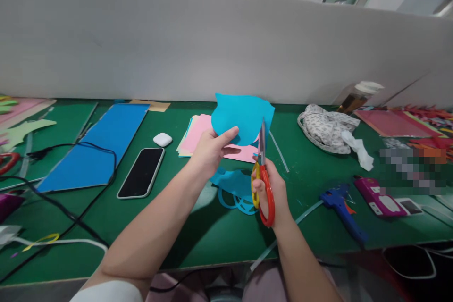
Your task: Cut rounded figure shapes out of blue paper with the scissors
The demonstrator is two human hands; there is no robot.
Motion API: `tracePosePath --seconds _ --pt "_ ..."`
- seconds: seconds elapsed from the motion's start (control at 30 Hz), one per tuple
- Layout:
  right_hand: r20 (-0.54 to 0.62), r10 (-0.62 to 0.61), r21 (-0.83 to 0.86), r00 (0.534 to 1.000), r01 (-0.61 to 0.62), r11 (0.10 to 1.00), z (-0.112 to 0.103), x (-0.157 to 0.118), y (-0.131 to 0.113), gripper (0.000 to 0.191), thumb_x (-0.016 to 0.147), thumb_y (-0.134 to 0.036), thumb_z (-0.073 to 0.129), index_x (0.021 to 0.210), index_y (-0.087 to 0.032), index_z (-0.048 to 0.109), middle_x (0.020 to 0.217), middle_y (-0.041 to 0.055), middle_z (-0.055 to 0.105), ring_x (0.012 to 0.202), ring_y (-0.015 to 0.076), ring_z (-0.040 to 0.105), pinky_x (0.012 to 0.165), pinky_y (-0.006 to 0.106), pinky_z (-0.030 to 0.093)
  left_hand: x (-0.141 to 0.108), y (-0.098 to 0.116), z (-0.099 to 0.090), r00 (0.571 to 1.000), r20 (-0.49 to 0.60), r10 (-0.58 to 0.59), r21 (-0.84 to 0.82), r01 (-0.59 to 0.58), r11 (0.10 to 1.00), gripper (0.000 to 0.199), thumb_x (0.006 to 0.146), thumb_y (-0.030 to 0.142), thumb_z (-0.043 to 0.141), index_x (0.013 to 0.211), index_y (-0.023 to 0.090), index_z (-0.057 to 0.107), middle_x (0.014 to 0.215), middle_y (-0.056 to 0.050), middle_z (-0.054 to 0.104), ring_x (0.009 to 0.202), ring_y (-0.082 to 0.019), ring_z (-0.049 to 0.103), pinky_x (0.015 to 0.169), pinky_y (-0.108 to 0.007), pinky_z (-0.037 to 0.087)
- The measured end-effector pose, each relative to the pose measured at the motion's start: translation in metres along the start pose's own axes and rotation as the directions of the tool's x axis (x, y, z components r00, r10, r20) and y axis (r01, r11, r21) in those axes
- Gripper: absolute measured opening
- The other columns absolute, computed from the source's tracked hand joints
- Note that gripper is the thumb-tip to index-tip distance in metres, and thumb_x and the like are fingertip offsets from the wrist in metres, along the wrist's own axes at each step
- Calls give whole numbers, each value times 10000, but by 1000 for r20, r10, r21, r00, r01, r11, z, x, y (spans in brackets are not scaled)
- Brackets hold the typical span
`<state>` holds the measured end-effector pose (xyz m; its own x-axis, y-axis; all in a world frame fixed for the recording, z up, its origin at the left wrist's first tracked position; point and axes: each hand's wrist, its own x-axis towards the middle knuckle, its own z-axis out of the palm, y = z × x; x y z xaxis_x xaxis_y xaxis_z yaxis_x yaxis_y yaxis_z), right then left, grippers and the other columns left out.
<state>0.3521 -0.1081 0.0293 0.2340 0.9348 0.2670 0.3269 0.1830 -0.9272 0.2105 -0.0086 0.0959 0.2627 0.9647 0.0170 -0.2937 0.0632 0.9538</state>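
My left hand [208, 148] pinches a blue sheet of paper [240, 115] by its lower left edge, thumb on top. The sheet is held up off the table and its lower edge is cut in a curve. In my right hand [274, 191] is a pair of scissors [262, 170] with one red and one yellow handle. Its blades point upward at the right part of the blue paper. Below my hands lie blue paper scraps [233, 183], some of them curled strips. A stack of pink and other coloured paper [200, 134] sits behind my left hand.
To the left are a phone [141, 173], a white earbud case [163, 139], a blue board [102, 146] and black cables [76, 219]. On the right lie a patterned cloth pouch [327, 127], a blue glue gun [341, 207] and a purple packet [378, 196]. A grey partition [177, 42] rises behind.
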Motion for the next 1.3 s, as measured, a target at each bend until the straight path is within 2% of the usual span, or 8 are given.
tracePosePath --seconds 0.13,0.33,0.53,0.7,0.83,1.0,1.13,1.3 --pt "30 0 -5 1000 0 1000 2 0 4 857 738 -844 455 1245 -156 515 943 114 610 764 223 624 517 290 500 -2 -12 7 1000 -15 6 -28 -6 1000 511 683 406 801 1102 164 639 1058 -94 721 820 -193 692 583 -257 569" --pt "-9 -14 -14 1000 13 1000 4 4 11 959 704 -912 343 1328 -190 444 1017 114 622 702 205 633 556 313 526 -5 -14 9 997 -40 71 141 -65 988 395 687 400 793 951 121 697 954 -100 745 799 -207 703 632 -271 599" --pt "-24 -11 18 1000 12 1000 -2 8 7 871 694 -909 366 1199 -215 509 1039 115 609 784 236 651 667 375 567 -12 -11 17 1000 22 0 202 -4 979 375 706 353 796 1005 161 676 966 -65 751 798 -190 715 603 -234 601" --pt "-7 -34 41 999 34 999 -7 10 7 849 717 -889 382 1232 -223 484 1038 107 612 802 238 658 707 391 573 -15 -11 18 996 85 -26 249 4 969 426 747 366 758 1113 175 655 1093 -83 729 874 -208 717 622 -248 610" --pt "-8 -28 18 1000 29 999 -8 9 9 851 732 -886 355 1257 -225 463 1034 110 623 821 253 660 733 408 567 -16 -12 18 994 105 -20 264 -9 965 473 744 393 753 1148 175 640 1106 -94 723 878 -216 716 624 -258 610" --pt "-21 -7 7 1000 8 1000 -7 9 7 866 722 -897 344 1230 -209 475 1026 127 636 901 297 659 710 410 559 -15 -10 18 998 63 -31 263 13 965 433 719 376 772 1078 166 651 1021 -84 734 820 -206 710 615 -259 604" --pt "-65 -29 -67 997 25 997 -7 9 9 848 726 -890 361 1198 -204 525 959 113 658 834 290 664 709 421 549 -11 -8 15 998 33 -44 278 33 960 380 696 386 789 984 166 676 915 -72 742 712 -189 696 566 -253 583" --pt "-87 -45 -65 995 40 997 -4 8 19 858 763 -866 334 1273 -201 515 927 103 648 772 264 658 626 378 545 -5 -6 8 1000 18 -18 271 13 962 351 678 395 801 900 143 699 870 -87 751 738 -208 697 586 -264 575"
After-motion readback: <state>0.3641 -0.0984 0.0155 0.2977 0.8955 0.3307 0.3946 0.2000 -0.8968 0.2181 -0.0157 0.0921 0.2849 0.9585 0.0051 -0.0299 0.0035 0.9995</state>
